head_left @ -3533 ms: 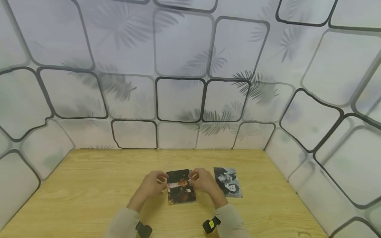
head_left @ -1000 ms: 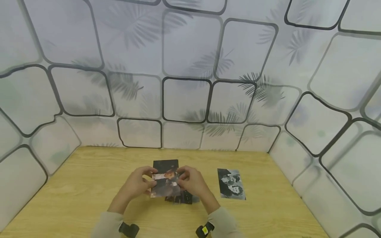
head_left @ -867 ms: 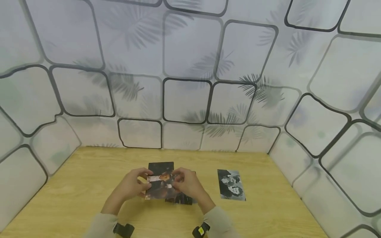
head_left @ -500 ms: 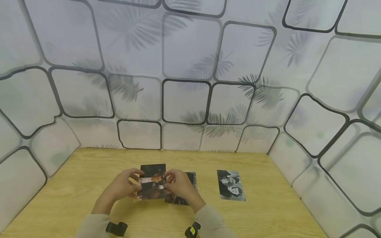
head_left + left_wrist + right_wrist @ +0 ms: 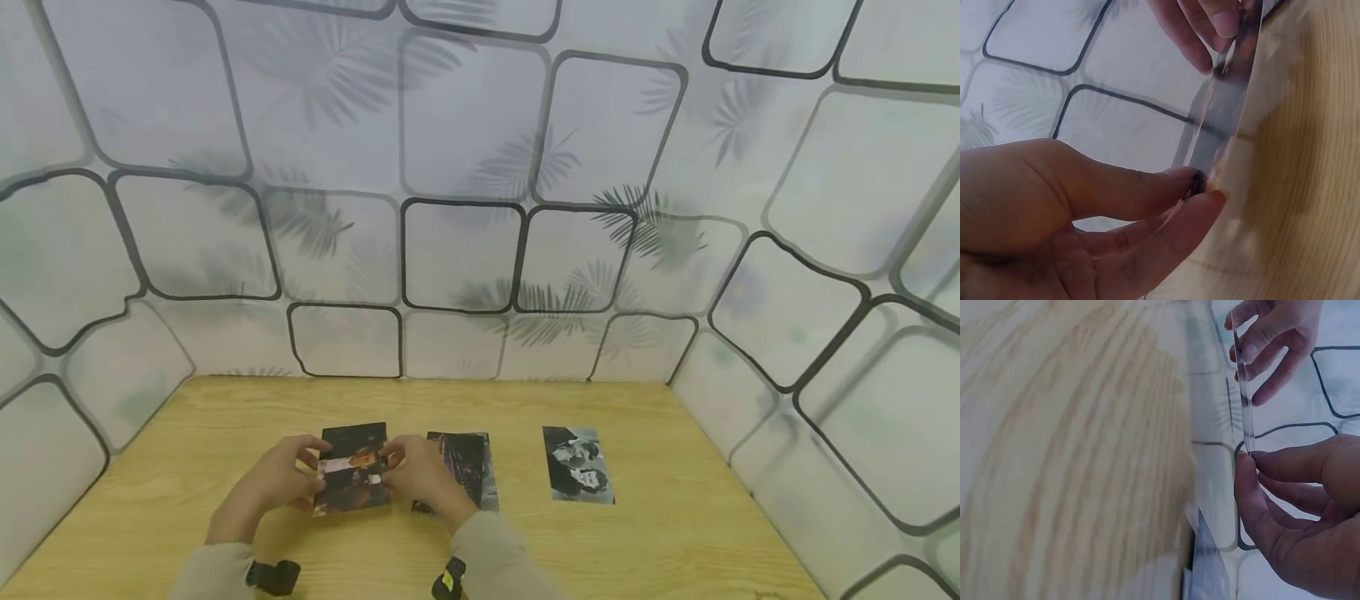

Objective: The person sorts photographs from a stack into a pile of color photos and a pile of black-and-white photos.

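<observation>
Fingers (image 5: 1200, 206) of the left hand (image 5: 273, 479) pinch one side edge of a dark photo (image 5: 352, 471); the right hand (image 5: 416, 475) pinches the opposite edge, so it sits between both hands, long axis running away from the person, over the surface (image 5: 675, 533). Just right of the right fingers lies a second dark photo (image 5: 468, 467), beyond it a black-and-white photo (image 5: 577, 464)

Glossy photo print (image 5: 351, 471), seemingly paper; wood-grain table (image 5: 675, 533).
</observation>
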Available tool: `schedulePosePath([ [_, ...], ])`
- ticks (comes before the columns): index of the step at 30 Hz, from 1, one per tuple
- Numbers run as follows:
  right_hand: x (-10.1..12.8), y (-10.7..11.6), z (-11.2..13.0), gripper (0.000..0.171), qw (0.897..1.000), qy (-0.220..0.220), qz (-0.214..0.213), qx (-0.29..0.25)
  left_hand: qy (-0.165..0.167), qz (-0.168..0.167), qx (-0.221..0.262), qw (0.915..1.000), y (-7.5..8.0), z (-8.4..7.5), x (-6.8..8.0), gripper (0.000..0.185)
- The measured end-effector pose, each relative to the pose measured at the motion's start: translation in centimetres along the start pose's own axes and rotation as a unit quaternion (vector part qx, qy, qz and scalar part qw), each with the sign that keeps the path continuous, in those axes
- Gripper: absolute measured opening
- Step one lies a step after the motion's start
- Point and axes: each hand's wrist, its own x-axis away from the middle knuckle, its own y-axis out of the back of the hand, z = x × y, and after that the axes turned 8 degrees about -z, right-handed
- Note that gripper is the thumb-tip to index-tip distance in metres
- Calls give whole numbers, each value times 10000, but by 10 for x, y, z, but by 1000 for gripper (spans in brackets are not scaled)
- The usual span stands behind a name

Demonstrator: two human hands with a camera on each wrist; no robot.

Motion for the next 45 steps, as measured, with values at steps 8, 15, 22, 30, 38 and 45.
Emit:
schedulePosePath([
  [8, -6, -17, 7, 32, 9981, 314, -139, 519, -9, -179, -406, 9990, 6, 8, -3, 57],
  [15, -8, -28, 11, 32, 9980, 109, -103, 615, 5, -296, -763, 9966, 9, 9, -7, 53],
  [22, -8, -25, 13, 37, 9966, 100, 104, 807, -49, -214, -1290, 9914, 15, 13, -10, 49],
  [30, 1, 0, 5, 36, 9980, 90, 265, 561, -233, -274, -1461, 9886, 14, 7, -5, 47],
  [38, 9, 48, -15, 35, 9984, 53, 277, 496, -685, -214, -1132, 9910, -15, -10, -8, 41],
  [45, 17, 86, -39, 33, 9993, -61, 37, 357, -829, -10, -1019, 9913, -53, -29, -12, 41],
])
